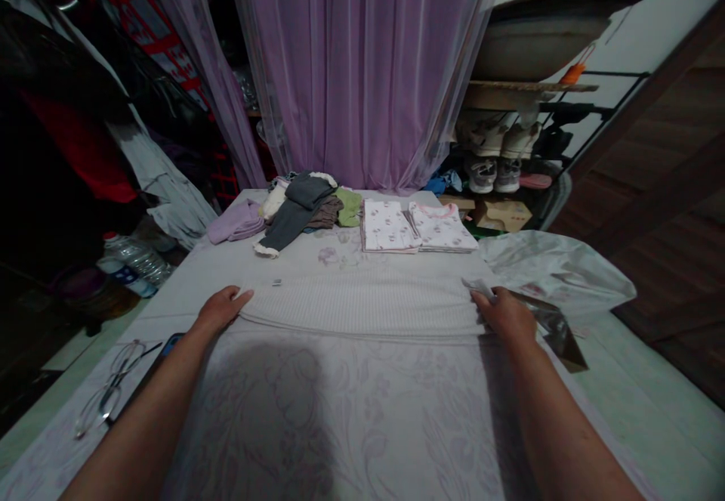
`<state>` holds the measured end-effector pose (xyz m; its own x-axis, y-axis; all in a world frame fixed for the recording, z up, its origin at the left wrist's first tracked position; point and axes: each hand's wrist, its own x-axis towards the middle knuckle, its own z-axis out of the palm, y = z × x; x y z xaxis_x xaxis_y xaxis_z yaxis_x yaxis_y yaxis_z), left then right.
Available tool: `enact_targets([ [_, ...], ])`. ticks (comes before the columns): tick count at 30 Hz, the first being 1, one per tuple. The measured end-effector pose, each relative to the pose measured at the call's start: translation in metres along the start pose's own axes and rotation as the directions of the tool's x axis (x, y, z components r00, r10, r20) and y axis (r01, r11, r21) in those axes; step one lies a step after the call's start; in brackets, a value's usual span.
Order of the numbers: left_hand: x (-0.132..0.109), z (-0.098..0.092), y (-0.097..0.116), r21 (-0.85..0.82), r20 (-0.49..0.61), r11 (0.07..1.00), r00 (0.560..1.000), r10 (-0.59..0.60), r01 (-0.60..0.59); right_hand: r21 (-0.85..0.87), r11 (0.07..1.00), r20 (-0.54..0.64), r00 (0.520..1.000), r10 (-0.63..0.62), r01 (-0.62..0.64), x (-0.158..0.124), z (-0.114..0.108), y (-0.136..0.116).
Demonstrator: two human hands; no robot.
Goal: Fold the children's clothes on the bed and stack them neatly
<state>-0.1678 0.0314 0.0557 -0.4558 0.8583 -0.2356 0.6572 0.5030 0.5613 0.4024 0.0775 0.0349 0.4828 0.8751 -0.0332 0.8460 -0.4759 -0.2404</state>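
Note:
A white ribbed garment [362, 303], folded into a long band with a small tag near its left end, stretches across the table between my hands. My left hand [220, 309] pinches its left end, thumb on top. At the opposite end my right hand [507, 315] grips the cloth near a greyish corner. Beyond the garment lie two flat stacks of folded printed white clothes, the left stack [390, 226] and the right stack [443, 227], the latter with a pink neckline on top. What kind of garment the ribbed one is, I cannot tell.
A pile of dark grey clothes [300, 210] and a folded lilac garment [236, 221] lie at the table's far left. Eyeglasses [110, 395] and a phone [171, 344] are beside my left forearm. A clear plastic bag [560, 270] and an open box [558, 335] sit to the right.

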Motion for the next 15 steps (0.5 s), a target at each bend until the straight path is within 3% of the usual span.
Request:
enact_targets([
  [5, -0.011, -0.006, 0.002, -0.306, 0.073, 0.946, 0.993, -0.089, 0.108, 0.303, 0.952, 0.094, 0.996, 0.009, -0.037, 0.005, -0.006, 0.01],
  [9, -0.018, -0.01, -0.008, -0.416, 0.146, 0.906, 0.989, -0.019, 0.079, 0.491, 0.866, 0.166, 0.986, 0.017, -0.098, 0.003, -0.009, 0.027],
  [12, -0.022, -0.007, -0.014, -0.473, 0.124, 0.881, 0.991, 0.05, 0.015, 0.635, 0.746, 0.237, 0.969, 0.062, -0.203, -0.007, -0.01, 0.033],
  [15, -0.027, -0.005, -0.011, -0.604, 0.126, 0.797, 0.985, 0.117, -0.017, 0.806, 0.537, 0.301, 0.954, -0.009, -0.249, -0.019, -0.015, 0.03],
])
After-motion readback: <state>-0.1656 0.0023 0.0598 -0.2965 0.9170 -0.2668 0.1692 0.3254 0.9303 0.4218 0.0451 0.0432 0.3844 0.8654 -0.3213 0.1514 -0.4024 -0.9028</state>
